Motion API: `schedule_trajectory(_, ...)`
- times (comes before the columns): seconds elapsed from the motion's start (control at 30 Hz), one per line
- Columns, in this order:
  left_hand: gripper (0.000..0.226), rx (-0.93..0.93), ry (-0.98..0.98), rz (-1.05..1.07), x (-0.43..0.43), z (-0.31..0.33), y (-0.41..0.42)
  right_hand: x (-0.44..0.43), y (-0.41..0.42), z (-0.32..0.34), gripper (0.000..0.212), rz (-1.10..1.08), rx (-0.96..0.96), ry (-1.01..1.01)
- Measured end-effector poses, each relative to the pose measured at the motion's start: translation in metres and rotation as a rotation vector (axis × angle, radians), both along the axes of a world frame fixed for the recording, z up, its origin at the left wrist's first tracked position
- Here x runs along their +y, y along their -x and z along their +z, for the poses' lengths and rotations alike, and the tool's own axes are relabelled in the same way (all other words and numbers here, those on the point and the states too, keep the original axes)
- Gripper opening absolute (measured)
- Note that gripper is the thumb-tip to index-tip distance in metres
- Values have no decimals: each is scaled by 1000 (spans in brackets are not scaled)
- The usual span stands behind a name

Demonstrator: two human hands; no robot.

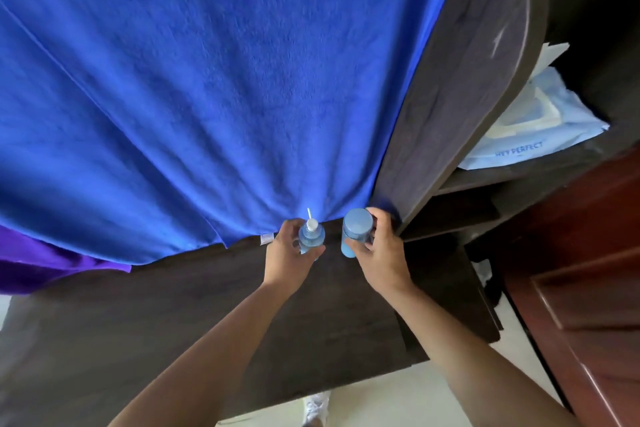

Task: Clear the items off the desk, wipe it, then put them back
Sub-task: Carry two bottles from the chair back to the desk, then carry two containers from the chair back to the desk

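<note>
Pump bottle (311, 236): a small clear-blue bottle with a white pump nozzle is held upright in the left hand (287, 255), near the back edge of the desk (207, 305) and just in front of the hem of the blue towel (242, 80).
Capped bottle (356, 229): a second blue bottle, closed by a round blue cap, is held in the right hand (384, 253). It is just beside the pump bottle, on its right, and a narrow gap is kept between the two.
Left hand: fingers and thumb are curled round the lower body of the pump bottle, and the nozzle is left clear above them.
Right hand: the fingers are wrapped round the capped bottle from its right side, and the cap is left uncovered.
Contact with desk: both bases are hidden by fingers, so it cannot be told whether the bottles are resting on the desk or lifted.
Desk: a dark wood top is seen beneath both forearms. The bottles are placed toward its far right corner.
Blue towel: it is draped down behind the desk. A small white tag (266, 238) is seen at its hem, just left of the left hand.
Purple cloth (52, 260): it is seen under the towel at the left edge.
Side panel (467, 80): a dark curved board is set to the right of the towel, near the right hand.
Packet (519, 135): a pale blue packet printed "HEY PERFECT" is laid on a shelf right of the panel.
Shoe (315, 406): a white shoe is seen on pale floor below the desk's front edge.
</note>
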State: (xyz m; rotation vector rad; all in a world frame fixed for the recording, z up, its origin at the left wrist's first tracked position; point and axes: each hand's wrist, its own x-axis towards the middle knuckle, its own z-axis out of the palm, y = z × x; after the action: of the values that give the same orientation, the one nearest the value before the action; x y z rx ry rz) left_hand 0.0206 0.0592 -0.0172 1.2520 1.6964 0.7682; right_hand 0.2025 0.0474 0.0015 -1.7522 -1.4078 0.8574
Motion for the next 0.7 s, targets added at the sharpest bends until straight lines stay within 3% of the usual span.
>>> schedule_trajectory(0.4,41,21,78,-131,27,-34,5,15,0,-23,62,72,-48,185)
schedule_trajectory(0.53,57,113,67,-211,28,-32,3,11,-1,-21,74,86,-105,226)
schedule_trajectory(0.63,81,335,-89,-256,9,-23,4,-5,-6,-17,85,107,-173,208)
schedule_trajectory(0.7,79,505,-349,-297,-10,-13,7,-26,-11,-12,78,154,-294,142)
